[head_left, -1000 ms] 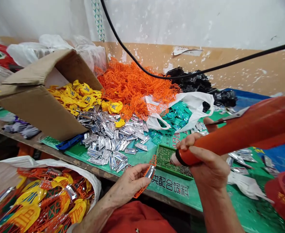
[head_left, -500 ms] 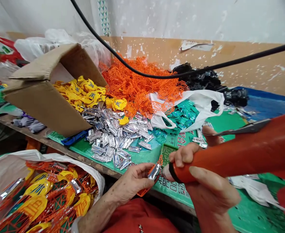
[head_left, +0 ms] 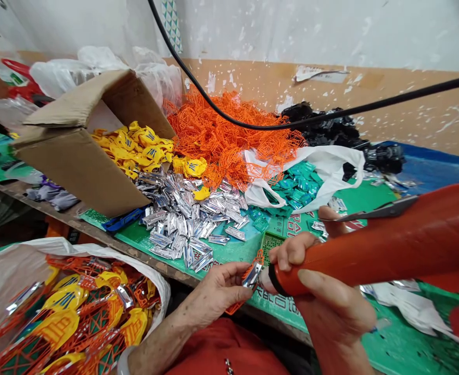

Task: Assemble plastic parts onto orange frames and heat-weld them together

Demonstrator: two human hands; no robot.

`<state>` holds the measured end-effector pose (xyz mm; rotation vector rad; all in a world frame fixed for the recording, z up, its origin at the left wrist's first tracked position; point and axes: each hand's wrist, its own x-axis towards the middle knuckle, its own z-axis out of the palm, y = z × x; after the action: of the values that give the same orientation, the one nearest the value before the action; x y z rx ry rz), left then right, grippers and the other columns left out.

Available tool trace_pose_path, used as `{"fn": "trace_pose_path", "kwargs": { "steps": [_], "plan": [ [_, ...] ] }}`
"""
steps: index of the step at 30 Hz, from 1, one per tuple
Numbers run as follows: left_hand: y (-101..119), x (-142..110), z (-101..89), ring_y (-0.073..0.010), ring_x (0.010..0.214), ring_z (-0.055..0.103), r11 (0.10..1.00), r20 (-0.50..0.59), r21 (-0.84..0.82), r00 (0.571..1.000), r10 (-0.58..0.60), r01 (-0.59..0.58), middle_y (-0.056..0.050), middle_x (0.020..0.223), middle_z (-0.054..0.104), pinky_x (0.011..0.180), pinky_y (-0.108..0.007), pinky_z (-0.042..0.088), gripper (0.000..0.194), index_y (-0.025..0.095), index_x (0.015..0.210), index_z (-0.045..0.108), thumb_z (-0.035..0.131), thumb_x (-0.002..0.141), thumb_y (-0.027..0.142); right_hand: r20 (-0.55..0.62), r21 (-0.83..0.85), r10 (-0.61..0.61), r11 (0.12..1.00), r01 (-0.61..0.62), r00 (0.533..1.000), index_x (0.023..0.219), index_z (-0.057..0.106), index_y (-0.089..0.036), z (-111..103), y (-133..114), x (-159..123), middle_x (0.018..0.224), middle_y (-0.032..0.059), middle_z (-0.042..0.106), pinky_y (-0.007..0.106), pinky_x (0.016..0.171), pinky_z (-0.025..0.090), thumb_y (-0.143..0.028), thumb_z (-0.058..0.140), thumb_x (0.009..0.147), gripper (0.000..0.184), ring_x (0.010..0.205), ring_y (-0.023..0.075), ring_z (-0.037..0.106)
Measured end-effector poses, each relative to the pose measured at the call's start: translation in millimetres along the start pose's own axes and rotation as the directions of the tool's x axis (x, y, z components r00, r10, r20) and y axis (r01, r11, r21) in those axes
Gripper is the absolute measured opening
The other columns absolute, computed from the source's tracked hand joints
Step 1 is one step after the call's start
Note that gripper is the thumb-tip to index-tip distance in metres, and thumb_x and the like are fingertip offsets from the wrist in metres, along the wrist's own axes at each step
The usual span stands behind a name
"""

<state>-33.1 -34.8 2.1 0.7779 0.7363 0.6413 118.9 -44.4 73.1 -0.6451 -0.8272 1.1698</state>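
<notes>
My left hand pinches a small toy part, an orange lattice frame with a shiny silver piece on it, above the table's front edge. My right hand is wrapped round a thick orange-red electric screwdriver with a dark grey lever along its top. Its pale nose, behind a black ring, meets the silver piece; the bit itself is hidden. Loose silver pieces lie heaped on the green tabletop beyond my left hand. Behind the screwdriver's nose sits a small green basket.
A tilted cardboard box spills yellow parts. Orange frames and black parts are piled against the wall. Green pieces lie in a white bag. A sack of assembled pieces stands at lower left. A black cable hangs across.
The view has shifted slightly, so the table's contents appear a little further right. My right hand and the screwdriver appear slightly further left, its nose still against the part in my left hand.
</notes>
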Motion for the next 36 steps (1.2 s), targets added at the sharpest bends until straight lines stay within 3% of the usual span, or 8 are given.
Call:
{"fn": "trace_pose_path", "kwargs": {
  "steps": [13, 25, 32, 36],
  "plan": [
    [-0.5, -1.9, 1.4, -0.0189, 0.088, 0.058, 1.000, -0.052, 0.018, 0.998, 0.021, -0.020, -0.004, 0.095, 0.069, 0.082, -0.031, 0.040, 0.042, 0.015, 0.106, 0.068, 0.074, 0.064, 0.016, 0.002, -0.004, 0.011, 1.000, -0.011, 1.000, 0.119, 0.054, -0.037, -3.0, 2.1, -1.1, 0.071, -0.0026, 0.056, 0.033, 0.055, 0.053, -0.019, 0.073, 0.068, 0.057, 0.063, 0.0164, 0.056],
    [3.5, -4.6, 13.0, -0.0231, 0.092, 0.055, 0.934, -0.123, 0.313, 0.968, 0.220, -0.173, -0.005, 0.095, 0.061, 0.085, -0.034, 0.041, 0.024, 0.017, 0.091, 0.072, 0.068, 0.068, 0.020, -0.071, -0.123, -0.052, 0.991, 0.043, 0.996, 0.121, 0.053, -0.038, 0.8, -0.4, -6.4, 0.070, -0.0035, 0.058, 0.036, 0.063, 0.053, -0.021, 0.075, 0.067, 0.061, 0.062, 0.0159, 0.056],
    [0.6, -3.4, 12.1, -0.0234, 0.089, 0.054, 0.879, -0.128, 0.434, 0.953, 0.275, -0.196, -0.005, 0.090, 0.058, 0.080, -0.034, 0.042, 0.018, 0.016, 0.087, 0.071, 0.067, 0.070, 0.023, -0.079, -0.138, -0.068, 0.989, 0.057, 0.995, 0.120, 0.053, -0.037, 2.4, 1.3, -7.0, 0.070, -0.0044, 0.059, 0.033, 0.065, 0.052, -0.016, 0.073, 0.068, 0.059, 0.063, 0.0143, 0.056],
    [-1.0, -2.4, 12.0, -0.0232, 0.090, 0.053, 0.888, -0.129, 0.421, 0.957, 0.261, -0.186, -0.006, 0.092, 0.057, 0.079, -0.033, 0.041, 0.015, 0.017, 0.083, 0.068, 0.066, 0.070, 0.024, -0.100, -0.135, -0.071, 0.989, 0.057, 0.992, 0.119, 0.054, -0.035, 3.6, 0.1, -8.1, 0.069, -0.0041, 0.058, 0.033, 0.064, 0.052, -0.014, 0.072, 0.067, 0.060, 0.062, 0.0143, 0.056]
  ]
}}
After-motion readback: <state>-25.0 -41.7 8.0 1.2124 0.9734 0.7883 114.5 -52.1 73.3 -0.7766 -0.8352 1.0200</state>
